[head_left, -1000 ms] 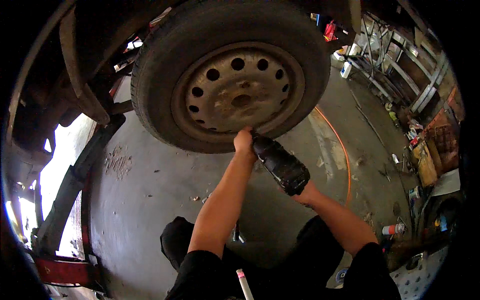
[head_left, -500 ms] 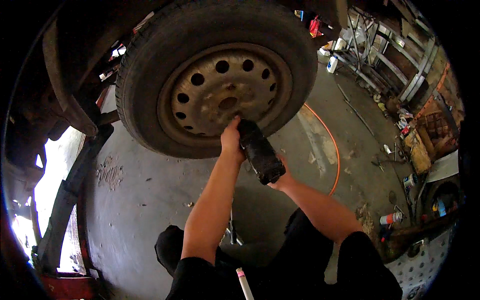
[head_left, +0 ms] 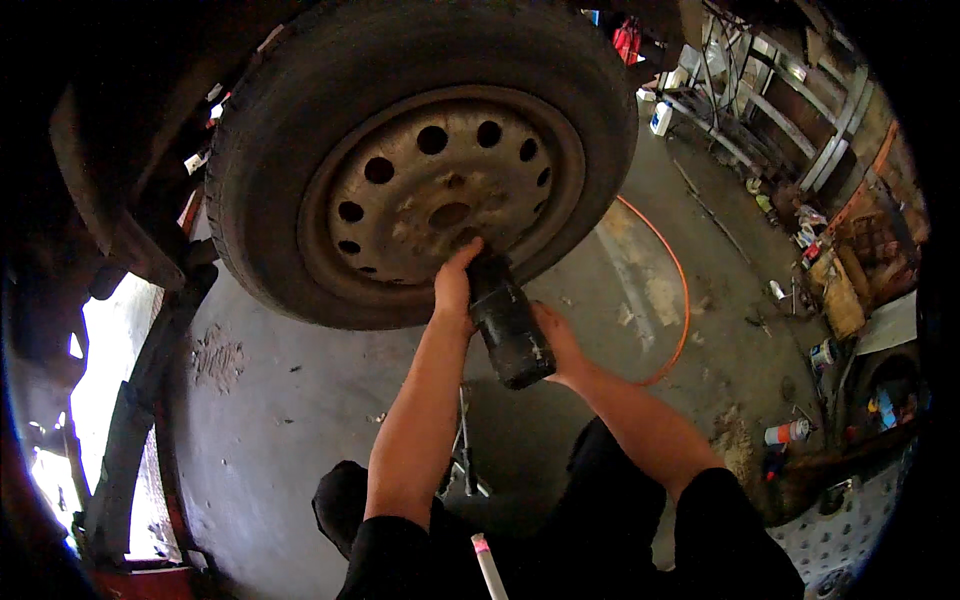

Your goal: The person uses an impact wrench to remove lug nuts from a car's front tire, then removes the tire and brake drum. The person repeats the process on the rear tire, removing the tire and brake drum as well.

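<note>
The person is kneeling on the concrete floor in front of a car wheel that is hanging above the ground. The right hand is wrapping its fingers around the body of a black impact wrench, and the nose of the tool is pressing against the lower part of the steel rim, just under the hub centre. The left hand is lying along the front of the wrench, the fingers curling narrowly around the nose and touching the rim; I cannot tell whether a socket is sitting fully on a nut, because the hand is hiding it.

To do this step well, I think the tool should be standing straight on the fastener, not tilted, so that the socket is not slipping and rounding the corners. The left hand is guiding the nose well, but the fingertips are sitting very near the turning part, so they should be moving a little back on the housing. The right wrist should be staying firm against the kick of the tool.

An orange hose is curving on the floor to the right, well apart from the wheel, and spray cans are lying further right.
</note>
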`<state>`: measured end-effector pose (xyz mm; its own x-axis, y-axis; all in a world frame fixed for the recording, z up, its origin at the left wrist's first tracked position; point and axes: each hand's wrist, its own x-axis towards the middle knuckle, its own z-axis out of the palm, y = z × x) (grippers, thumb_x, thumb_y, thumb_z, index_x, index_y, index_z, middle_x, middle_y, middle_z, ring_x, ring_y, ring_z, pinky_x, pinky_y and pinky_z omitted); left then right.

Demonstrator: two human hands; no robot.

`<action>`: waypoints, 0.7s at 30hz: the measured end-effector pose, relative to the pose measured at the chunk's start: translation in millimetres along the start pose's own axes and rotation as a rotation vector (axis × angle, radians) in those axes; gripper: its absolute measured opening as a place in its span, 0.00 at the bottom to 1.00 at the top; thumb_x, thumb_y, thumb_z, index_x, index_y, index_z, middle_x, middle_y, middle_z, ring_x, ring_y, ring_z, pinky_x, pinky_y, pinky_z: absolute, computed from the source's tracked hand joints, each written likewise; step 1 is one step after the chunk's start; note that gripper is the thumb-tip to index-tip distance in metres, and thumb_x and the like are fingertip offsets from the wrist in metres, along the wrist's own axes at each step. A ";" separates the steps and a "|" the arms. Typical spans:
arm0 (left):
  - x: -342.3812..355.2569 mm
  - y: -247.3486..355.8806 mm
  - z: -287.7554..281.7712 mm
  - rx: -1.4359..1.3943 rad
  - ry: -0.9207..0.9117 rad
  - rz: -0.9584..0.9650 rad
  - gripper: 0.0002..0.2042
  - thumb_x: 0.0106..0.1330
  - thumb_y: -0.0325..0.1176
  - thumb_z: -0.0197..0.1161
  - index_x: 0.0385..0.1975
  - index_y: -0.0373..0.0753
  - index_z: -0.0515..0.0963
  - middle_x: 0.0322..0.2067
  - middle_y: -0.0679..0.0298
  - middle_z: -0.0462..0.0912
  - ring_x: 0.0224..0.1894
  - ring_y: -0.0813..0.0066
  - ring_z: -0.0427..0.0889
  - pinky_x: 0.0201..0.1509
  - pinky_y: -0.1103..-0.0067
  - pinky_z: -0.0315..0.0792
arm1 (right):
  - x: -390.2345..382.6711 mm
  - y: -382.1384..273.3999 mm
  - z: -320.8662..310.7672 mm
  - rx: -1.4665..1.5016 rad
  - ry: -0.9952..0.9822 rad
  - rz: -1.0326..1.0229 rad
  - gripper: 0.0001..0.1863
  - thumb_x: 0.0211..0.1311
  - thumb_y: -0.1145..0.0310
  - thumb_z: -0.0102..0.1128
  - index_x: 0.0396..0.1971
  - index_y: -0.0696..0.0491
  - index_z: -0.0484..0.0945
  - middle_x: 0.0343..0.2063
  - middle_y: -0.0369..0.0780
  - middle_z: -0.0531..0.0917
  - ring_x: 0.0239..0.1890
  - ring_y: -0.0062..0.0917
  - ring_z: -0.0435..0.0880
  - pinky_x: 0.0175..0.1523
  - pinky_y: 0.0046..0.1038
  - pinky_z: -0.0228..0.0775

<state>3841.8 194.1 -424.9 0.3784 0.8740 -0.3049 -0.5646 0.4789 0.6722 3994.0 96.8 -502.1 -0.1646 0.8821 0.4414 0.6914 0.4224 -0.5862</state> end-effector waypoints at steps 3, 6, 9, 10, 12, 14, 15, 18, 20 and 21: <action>-2.4 0.5 6.2 -0.011 0.007 -0.073 0.12 0.62 0.39 0.62 0.38 0.38 0.76 0.30 0.58 0.80 0.28 0.64 0.80 0.33 0.68 0.77 | -8.7 -2.6 -0.4 0.018 -0.069 0.089 0.29 0.42 0.58 0.72 0.45 0.54 0.75 0.43 0.46 0.79 0.47 0.44 0.79 0.51 0.39 0.72; 3.1 0.6 -3.2 -0.055 -0.042 -0.048 0.11 0.62 0.38 0.63 0.37 0.37 0.76 0.30 0.59 0.80 0.28 0.64 0.80 0.34 0.69 0.76 | 3.7 -23.9 -8.0 0.126 -0.070 0.067 0.29 0.41 0.59 0.73 0.45 0.55 0.74 0.42 0.48 0.79 0.46 0.46 0.79 0.51 0.39 0.72; 3.6 -2.7 6.3 -0.031 -0.004 -0.019 0.11 0.61 0.37 0.64 0.36 0.37 0.77 0.30 0.59 0.80 0.29 0.65 0.80 0.34 0.70 0.76 | 0.5 -19.6 -9.5 0.203 -0.069 0.072 0.30 0.40 0.61 0.73 0.45 0.56 0.74 0.42 0.50 0.79 0.46 0.47 0.79 0.51 0.40 0.73; 1.4 -1.3 10.5 -0.010 0.010 -0.019 0.11 0.61 0.38 0.64 0.37 0.37 0.77 0.31 0.60 0.80 0.29 0.66 0.80 0.34 0.70 0.76 | -3.1 -13.5 -5.4 0.262 -0.052 0.123 0.31 0.39 0.62 0.74 0.46 0.57 0.73 0.42 0.51 0.79 0.45 0.48 0.79 0.51 0.40 0.73; -3.5 1.6 17.8 0.033 0.037 -0.023 0.12 0.61 0.38 0.64 0.38 0.37 0.78 0.31 0.60 0.81 0.29 0.66 0.80 0.34 0.71 0.76 | -11.0 -0.4 0.3 0.229 -0.035 0.160 0.34 0.38 0.64 0.74 0.49 0.57 0.71 0.44 0.52 0.78 0.46 0.49 0.79 0.52 0.41 0.72; -4.8 0.6 14.7 0.063 0.031 0.013 0.13 0.61 0.38 0.65 0.39 0.37 0.77 0.31 0.60 0.81 0.29 0.66 0.80 0.34 0.71 0.76 | -18.0 9.0 3.8 0.050 -0.042 0.124 0.38 0.36 0.66 0.74 0.53 0.58 0.68 0.46 0.53 0.77 0.47 0.51 0.78 0.53 0.40 0.72; -5.0 -0.7 13.5 0.078 0.026 0.030 0.13 0.61 0.39 0.65 0.40 0.37 0.77 0.31 0.60 0.81 0.29 0.66 0.80 0.34 0.71 0.76 | -22.1 14.0 4.7 0.058 -0.033 0.113 0.41 0.35 0.66 0.74 0.54 0.59 0.67 0.47 0.54 0.76 0.48 0.52 0.77 0.54 0.40 0.71; 1.2 -3.2 12.3 0.097 0.028 -0.001 0.15 0.61 0.40 0.65 0.41 0.36 0.76 0.31 0.59 0.81 0.30 0.66 0.80 0.34 0.71 0.75 | -33.2 22.0 -0.9 0.171 -0.039 0.122 0.46 0.33 0.67 0.75 0.58 0.60 0.64 0.51 0.56 0.72 0.51 0.54 0.75 0.57 0.39 0.69; 0.6 -6.3 12.4 0.042 -0.006 0.011 0.12 0.63 0.39 0.62 0.37 0.37 0.77 0.29 0.59 0.80 0.28 0.66 0.80 0.32 0.71 0.75 | -43.2 18.5 -8.5 0.290 -0.084 0.146 0.46 0.32 0.66 0.75 0.58 0.60 0.64 0.53 0.55 0.71 0.52 0.54 0.74 0.58 0.39 0.68; 0.9 -8.8 13.0 0.013 -0.023 0.015 0.11 0.64 0.39 0.60 0.35 0.37 0.77 0.28 0.59 0.80 0.27 0.65 0.80 0.31 0.71 0.74 | -47.8 18.2 -13.5 0.309 -0.098 0.135 0.46 0.32 0.66 0.75 0.58 0.60 0.64 0.53 0.55 0.71 0.52 0.54 0.74 0.58 0.39 0.68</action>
<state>3856.7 189.6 -422.3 0.3863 0.8791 -0.2793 -0.5606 0.4642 0.6857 4023.9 59.5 -524.7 -0.1632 0.9437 0.2877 0.4685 0.3308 -0.8192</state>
